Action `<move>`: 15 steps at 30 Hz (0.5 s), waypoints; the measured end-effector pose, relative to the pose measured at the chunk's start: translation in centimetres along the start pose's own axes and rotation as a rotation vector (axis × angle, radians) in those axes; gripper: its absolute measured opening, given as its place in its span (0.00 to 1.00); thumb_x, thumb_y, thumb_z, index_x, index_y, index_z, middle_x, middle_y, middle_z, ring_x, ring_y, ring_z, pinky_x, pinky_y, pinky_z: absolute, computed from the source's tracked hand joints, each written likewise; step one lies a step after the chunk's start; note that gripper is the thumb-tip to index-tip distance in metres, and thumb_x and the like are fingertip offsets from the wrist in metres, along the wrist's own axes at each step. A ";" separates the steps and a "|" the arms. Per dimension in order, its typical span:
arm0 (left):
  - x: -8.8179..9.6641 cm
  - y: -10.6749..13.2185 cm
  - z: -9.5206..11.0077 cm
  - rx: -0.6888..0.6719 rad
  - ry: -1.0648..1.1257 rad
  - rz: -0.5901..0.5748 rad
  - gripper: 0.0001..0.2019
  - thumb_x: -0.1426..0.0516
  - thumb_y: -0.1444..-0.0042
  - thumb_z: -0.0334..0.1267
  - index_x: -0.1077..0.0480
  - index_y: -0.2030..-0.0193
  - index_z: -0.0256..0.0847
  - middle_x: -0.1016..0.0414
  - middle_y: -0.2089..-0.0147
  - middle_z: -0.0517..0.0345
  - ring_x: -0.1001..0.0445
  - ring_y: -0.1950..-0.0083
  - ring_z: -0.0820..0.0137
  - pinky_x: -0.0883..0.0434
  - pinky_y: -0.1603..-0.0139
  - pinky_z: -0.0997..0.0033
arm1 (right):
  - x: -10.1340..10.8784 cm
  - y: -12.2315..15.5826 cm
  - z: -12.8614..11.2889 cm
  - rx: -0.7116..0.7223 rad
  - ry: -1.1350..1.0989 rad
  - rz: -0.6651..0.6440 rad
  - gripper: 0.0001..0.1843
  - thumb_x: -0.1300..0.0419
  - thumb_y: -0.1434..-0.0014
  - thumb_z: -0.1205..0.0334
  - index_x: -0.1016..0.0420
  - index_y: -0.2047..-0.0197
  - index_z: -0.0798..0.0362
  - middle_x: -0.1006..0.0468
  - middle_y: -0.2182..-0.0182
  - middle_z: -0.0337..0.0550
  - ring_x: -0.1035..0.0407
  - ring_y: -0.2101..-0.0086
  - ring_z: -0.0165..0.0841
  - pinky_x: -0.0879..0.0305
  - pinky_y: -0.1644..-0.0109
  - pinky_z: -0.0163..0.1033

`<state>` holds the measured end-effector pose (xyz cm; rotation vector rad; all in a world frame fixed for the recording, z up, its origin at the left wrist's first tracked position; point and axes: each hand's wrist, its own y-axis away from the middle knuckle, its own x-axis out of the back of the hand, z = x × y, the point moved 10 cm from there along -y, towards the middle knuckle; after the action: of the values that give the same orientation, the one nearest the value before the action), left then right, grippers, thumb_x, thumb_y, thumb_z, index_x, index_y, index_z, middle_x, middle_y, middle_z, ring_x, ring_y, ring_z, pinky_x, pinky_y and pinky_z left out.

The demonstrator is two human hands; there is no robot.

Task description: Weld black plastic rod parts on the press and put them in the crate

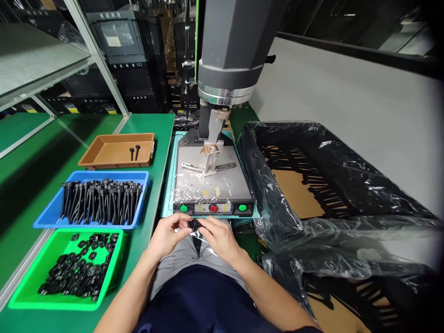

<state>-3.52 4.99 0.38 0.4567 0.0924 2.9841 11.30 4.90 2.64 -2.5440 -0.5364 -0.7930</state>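
Note:
My left hand [169, 233] and my right hand [218, 235] meet just in front of the machine's button panel [213, 208]. Both pinch one small black part [194, 225] between their fingertips. A grey press machine [232, 51] stands behind, its metal head above a small fixture [210, 155] on the plastic-covered plate [208, 178]. Left of my hands lie a green tray [24, 289] of small black pieces, a blue tray [48, 212] of long black screws and a brown tray [100, 155] with two screws.
A large box lined with black plastic film [312, 185] fills the right side, with black parts on cardboard inside. A metal shelf frame [100, 64] rises at the left over the green bench [149, 129]. Dark crates are stacked behind.

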 end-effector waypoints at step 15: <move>-0.7 -0.9 -0.3 0.074 0.227 -0.014 0.16 0.33 0.55 0.42 0.24 0.60 0.39 0.20 0.55 0.50 0.22 0.59 0.65 0.25 0.53 0.64 | 0.1 0.5 0.9 0.026 0.111 0.029 0.16 0.47 0.33 0.60 0.26 0.46 0.48 0.24 0.64 0.46 0.30 0.64 0.37 0.33 0.59 0.41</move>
<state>-2.83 5.73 -0.22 0.1224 0.2254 3.0145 12.03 4.97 1.85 -2.4611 -0.4696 -0.9045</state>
